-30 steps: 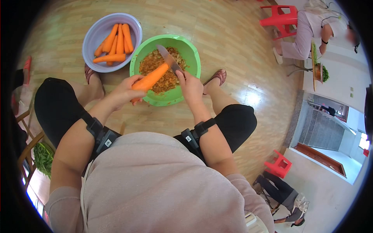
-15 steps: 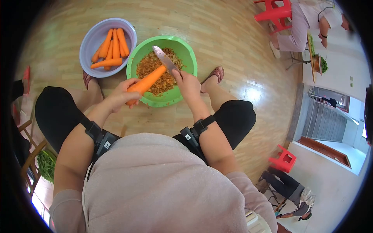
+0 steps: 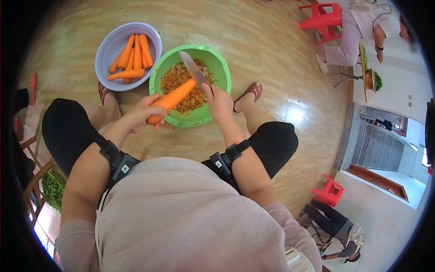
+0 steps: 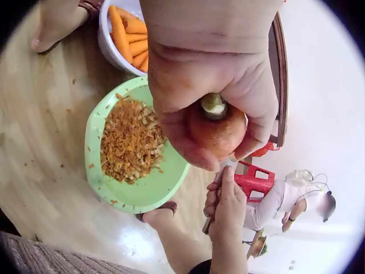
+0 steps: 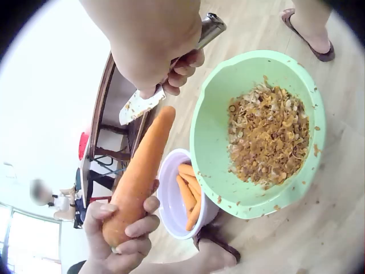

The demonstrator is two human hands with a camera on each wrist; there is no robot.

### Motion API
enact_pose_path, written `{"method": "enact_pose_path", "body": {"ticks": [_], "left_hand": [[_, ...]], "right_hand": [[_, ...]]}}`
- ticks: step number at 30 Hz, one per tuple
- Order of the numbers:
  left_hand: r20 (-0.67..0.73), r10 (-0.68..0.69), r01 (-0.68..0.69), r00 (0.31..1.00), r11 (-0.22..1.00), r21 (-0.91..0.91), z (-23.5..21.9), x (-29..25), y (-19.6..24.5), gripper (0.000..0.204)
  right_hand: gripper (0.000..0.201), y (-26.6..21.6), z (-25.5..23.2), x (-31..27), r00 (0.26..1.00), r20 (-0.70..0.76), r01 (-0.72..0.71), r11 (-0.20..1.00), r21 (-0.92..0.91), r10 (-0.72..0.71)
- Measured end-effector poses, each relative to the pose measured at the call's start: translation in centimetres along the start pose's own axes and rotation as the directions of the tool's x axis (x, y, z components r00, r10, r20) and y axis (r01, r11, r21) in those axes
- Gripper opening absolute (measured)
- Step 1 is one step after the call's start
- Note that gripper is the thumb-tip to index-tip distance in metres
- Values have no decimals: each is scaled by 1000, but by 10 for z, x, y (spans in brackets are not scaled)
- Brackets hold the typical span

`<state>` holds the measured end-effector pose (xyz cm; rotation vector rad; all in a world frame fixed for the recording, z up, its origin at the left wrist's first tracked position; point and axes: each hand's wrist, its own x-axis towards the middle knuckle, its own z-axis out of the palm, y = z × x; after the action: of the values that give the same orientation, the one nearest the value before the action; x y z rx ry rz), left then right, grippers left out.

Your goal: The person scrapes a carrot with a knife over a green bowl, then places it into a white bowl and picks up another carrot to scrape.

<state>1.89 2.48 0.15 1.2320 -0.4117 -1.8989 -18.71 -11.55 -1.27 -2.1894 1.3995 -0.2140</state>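
In the head view my left hand (image 3: 142, 114) grips a large orange carrot (image 3: 176, 96) near its thick end, thumb and fingers round it. The carrot slants up toward the right, its narrow end over the green basin (image 3: 221, 70). My right hand (image 3: 220, 104) holds a knife (image 3: 192, 67) by its handle, the broad blade pointing up and left beside the carrot's narrow end. Bits of peel show on the blade (image 5: 140, 106) in the right wrist view. The left wrist view shows the carrot's stem stub (image 4: 214, 107) facing the palm. Below, orange and pale peelings (image 3: 174, 81) lie in the basin.
A pale purple basin (image 3: 100, 54) with several whole carrots (image 3: 137, 59) stands left of the green one. My sandalled feet flank the basins. Red stools (image 3: 324, 17) and other people are farther off at the right. Leafy greens (image 3: 52, 191) lie at the lower left.
The left hand has shifted its hold, and more of the carrot's thick end shows below the fingers. The knife stays by the narrow end. The head view has shifted slightly.
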Motion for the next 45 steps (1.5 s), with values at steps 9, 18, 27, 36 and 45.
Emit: {"method": "enact_pose_path", "body": {"ticks": [9,18,27,36,45], "left_hand": [[120,58,-39,991,986,-160,1,-4,3,57],[44,64,-63,997,997,-36,4,-5,2,58],[-11,-10,11,1000,995,101,3,0,-3,60],[-191,34,-15,981,995,104,-5,7,-10,60],[-109,-14,26,994,993,113,-1,4,-7,58]], "right_hand": [[44,30,5,7,995,-49,-90,991,-94,86],[48,18,1,9,995,-71,-66,993,100,73],[41,3,-7,5,998,-45,-35,993,111,40],[36,-38,4,-25,950,250,147,974,172,-188],[39,-18,0,-10,991,90,106,989,-102,-97]]}}
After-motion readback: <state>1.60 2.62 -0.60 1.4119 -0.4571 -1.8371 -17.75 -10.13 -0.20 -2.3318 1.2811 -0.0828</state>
